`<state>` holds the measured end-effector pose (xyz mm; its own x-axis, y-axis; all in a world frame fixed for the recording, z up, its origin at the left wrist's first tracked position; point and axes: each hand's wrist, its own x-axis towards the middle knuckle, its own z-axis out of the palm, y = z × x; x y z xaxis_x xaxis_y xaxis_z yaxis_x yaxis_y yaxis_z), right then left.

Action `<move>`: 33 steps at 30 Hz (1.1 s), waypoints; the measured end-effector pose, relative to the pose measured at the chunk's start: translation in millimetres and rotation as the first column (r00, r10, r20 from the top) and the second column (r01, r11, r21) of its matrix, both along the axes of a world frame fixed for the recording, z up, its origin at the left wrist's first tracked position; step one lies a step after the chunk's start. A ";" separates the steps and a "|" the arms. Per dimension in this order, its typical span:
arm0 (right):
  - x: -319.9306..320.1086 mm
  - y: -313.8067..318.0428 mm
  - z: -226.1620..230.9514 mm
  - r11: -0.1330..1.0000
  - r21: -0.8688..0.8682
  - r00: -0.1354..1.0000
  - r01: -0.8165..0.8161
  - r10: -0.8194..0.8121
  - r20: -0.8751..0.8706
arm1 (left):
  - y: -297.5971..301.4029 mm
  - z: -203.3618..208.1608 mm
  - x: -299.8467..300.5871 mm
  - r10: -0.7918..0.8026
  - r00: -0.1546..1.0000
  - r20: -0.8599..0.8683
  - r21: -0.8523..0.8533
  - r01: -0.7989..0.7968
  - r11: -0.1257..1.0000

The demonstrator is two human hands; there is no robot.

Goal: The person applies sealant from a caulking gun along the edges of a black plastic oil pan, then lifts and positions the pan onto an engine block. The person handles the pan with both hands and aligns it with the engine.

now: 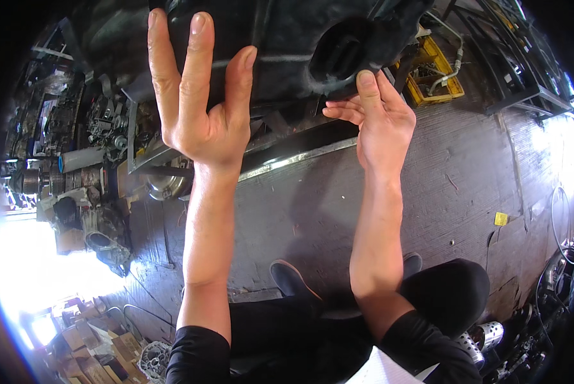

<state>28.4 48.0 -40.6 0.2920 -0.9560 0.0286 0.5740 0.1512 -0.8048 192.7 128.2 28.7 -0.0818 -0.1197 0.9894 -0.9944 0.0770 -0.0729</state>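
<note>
A large black moulded part (280,38) fills the top of the view, with a round raised fitting (343,50) at its lower right. My left hand (205,125) is lifted against it, palm up and empty, with fingers and thumb spread. Its fingertips overlap the dark surface; whether they touch it is hard to tell. Below the round fitting, my right hand (386,125) grips the lower edge of the part. The thumb lies against it, and the other fingers are bent underneath. Part of the right fingers' contact is hidden.
A metal frame (300,155) runs beneath the part. Behind my right hand stands a yellow crate (433,73) holding pipes. Metal machine parts (104,230) are piled at left, cardboard boxes (95,345) at lower left. Perforated metal cylinders (488,336) lie lower right, and a black rack (524,70) stands upper right.
</note>
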 end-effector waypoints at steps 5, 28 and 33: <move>4.0 2.0 -2.6 0.999 0.007 0.999 0.041 -0.041 0.031 | 2.0 3.2 6.4 0.058 0.993 0.099 0.008 -0.060 0.998; -29.3 -17.4 41.6 0.985 -0.111 0.868 0.131 -0.168 -0.467 | 5.7 13.6 -10.4 0.084 0.997 0.002 0.048 -0.084 0.995; -31.5 -59.8 103.6 0.649 -0.628 0.845 0.430 -0.534 0.026 | 10.7 8.6 -12.7 0.116 0.993 -0.033 0.047 -0.114 0.992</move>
<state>-3.0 -11.8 63.0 -0.1550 -0.7609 0.6301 0.2939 -0.6444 -0.7059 180.0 138.9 37.3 -0.0297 -0.1707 0.9849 -0.9987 -0.0359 -0.0363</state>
